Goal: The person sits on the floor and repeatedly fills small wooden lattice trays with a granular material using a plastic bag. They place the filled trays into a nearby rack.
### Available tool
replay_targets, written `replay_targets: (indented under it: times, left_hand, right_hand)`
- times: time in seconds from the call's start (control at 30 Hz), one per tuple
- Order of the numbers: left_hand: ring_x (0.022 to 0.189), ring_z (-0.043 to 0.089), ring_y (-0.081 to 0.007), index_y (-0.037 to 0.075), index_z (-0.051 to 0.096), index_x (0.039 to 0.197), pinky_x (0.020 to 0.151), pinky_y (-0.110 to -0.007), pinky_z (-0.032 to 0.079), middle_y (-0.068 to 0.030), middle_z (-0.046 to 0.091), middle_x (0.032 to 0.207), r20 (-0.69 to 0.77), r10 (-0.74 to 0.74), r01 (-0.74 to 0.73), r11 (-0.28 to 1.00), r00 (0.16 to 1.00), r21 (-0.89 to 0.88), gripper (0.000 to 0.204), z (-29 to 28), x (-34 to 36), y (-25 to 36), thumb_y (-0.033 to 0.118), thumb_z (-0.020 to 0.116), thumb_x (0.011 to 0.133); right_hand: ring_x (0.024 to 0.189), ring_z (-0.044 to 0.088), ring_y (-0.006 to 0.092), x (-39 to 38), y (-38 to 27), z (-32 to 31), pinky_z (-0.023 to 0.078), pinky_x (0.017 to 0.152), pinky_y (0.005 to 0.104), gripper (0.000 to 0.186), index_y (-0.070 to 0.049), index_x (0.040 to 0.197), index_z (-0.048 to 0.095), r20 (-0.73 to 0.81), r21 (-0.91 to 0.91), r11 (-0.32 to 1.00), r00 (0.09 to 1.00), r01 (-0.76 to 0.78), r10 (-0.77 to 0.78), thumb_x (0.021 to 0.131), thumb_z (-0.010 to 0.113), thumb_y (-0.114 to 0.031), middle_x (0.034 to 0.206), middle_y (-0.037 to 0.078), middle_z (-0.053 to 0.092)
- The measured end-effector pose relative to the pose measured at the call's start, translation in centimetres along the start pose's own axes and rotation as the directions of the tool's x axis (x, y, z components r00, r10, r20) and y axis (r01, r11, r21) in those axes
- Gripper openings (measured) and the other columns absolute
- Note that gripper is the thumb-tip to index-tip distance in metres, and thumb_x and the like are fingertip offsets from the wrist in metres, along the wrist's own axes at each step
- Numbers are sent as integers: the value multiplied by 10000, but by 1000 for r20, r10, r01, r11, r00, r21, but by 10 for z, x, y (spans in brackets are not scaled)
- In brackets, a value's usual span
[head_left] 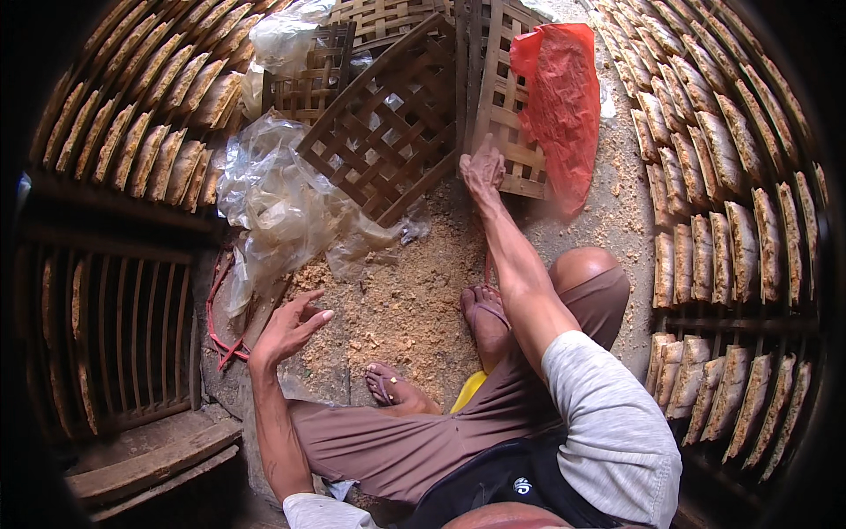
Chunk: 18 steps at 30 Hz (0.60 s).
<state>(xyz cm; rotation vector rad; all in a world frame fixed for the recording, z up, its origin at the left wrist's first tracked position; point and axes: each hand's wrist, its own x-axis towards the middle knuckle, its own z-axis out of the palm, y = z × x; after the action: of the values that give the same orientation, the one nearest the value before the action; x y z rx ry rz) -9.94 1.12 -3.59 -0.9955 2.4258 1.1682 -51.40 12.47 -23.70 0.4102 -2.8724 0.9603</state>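
My right hand (483, 167) reaches forward, its fingers closed at the near left corner of a woven bamboo tray (515, 132). Over that tray's right side hangs a crumpled red plastic sheet (564, 110). Just left of the hand, a darker woven tray (388, 123) leans at a slant. My left hand (293, 326) hovers above the crumb-strewn floor with its fingers apart and holds nothing. Beyond it lies a heap of crumpled clear plastic (282, 189).
Racks of upright, crusted slabs (740, 238) line the right side, with similar slabs (132, 145) at the far left. A slatted rack (123, 326) stands near left. Red cord (214, 313) lies by the plastic. Brown crumbs (405, 304) cover the floor around my feet.
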Motion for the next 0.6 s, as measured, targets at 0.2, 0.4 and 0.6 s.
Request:
replay_targets:
  times: [0.2,0.4,0.6]
  left_hand:
    - [980,635,-174,73,500,1378,845,-303,492,-159,690,1082,50,-61,62,998,997,-6,558,-2,-1,-2,358,664,928]
    - [795,601,-165,69,514,1367,745,-323,495,-123,681,898,1,0,0,1000,1000,2,574,1,-6,-8,385,672,915]
    - [772,579,-143,58,526,1352,727,-319,486,-111,666,855,5,13,-13,1000,1000,-17,573,10,-3,-20,383,683,907]
  right_hand:
    - [1016,604,405,2,-13,-2,516,877,466,807,35,1440,305,91,-13,1000,996,-1,2,751,631,-233,1078,260,613]
    - [982,643,441,-6,-70,-20,520,882,500,1067,117,1477,100,330,188,978,944,-92,25,723,657,-394,1074,320,636]
    - [1003,644,432,-34,-121,-27,529,868,488,1056,172,1378,187,350,358,893,926,-273,143,721,733,-449,1047,327,640]
